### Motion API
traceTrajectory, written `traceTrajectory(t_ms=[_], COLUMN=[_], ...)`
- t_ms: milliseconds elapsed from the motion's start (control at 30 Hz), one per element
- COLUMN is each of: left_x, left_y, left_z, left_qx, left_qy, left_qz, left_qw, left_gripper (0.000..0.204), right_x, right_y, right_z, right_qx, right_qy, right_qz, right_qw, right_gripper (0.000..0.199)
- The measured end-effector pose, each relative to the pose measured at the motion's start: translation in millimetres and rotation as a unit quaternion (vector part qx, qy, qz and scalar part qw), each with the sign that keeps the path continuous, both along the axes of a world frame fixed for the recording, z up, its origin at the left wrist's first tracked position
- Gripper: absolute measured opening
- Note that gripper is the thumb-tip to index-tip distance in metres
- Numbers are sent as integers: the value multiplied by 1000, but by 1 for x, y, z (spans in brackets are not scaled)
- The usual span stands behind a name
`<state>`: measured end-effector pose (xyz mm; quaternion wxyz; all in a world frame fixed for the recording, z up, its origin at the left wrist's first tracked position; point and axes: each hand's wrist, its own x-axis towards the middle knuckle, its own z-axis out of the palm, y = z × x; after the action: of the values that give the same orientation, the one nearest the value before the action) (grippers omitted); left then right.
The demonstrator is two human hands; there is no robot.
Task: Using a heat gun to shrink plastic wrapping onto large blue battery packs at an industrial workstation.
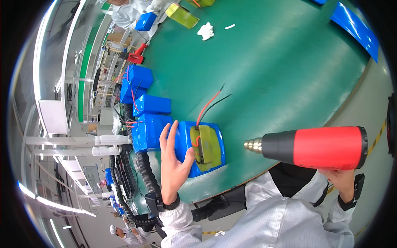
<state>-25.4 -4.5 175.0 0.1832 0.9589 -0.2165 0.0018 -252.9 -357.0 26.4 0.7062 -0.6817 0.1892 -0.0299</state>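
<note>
A battery pack [211,153] in shiny blue shrink film lies on the green table near its front edge. Its upward face shows a yellow-green board, and red and black wires stick out toward the far side. My left hand [175,165] rests against the pack's left side, fingers stretched and thumb apart, without closing round it. To the right, my right hand [341,182] grips a red and black heat gun [326,148]. The gun's metal nozzle points left at the pack, with a gap between them. The gun hides part of that hand's fingers.
Several blue-wrapped packs [152,104] line the table's left edge beside a black corrugated hose [145,173]. Another heat gun [137,54] lies farther off. A co-worker [128,14] handles a blue pack at the far left. White crumpled material [206,31] and blue film [356,29] lie farther back.
</note>
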Motion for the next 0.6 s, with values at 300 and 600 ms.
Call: traceTrajectory(t_ms=[300, 600], left_x=[13, 15], left_y=[58, 65], left_z=[-14, -18], left_qx=[-166, -324], left_qy=[68, 162], left_qz=[48, 149], left_qw=[983, 920], left_gripper=[74, 66], right_x=[-9, 0], right_y=[-18, -6], right_z=[-13, -6], right_qx=[-43, -27], right_qy=[-53, -26], right_qz=[-56, -41], right_qw=[996, 998], right_gripper=[30, 32])
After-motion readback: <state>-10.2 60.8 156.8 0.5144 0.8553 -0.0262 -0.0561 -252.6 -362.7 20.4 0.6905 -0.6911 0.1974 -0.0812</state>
